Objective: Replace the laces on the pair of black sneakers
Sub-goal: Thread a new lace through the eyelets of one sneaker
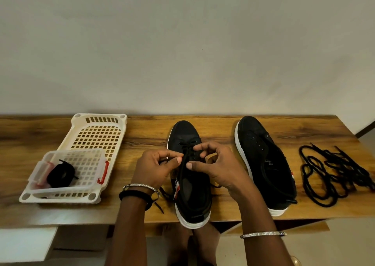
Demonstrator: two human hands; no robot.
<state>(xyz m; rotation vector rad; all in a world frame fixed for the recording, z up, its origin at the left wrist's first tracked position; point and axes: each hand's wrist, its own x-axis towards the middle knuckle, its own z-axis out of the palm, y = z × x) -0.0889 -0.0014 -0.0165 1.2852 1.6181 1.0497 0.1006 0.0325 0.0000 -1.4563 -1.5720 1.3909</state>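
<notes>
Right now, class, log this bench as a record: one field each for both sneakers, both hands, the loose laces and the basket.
centre sneaker: partly laced, toe toward wall
lace: through the front eyelets, an end trailing left
left hand: pinches the lace
right hand: pinches the lace
right-side sneaker: eyelets bare
loose laces: tangled, right end of table
basket: white, holds a clear box with a coiled black lace

Basket [85, 135] left of 2 sneakers [190, 184], laces [332, 174] right.
</notes>
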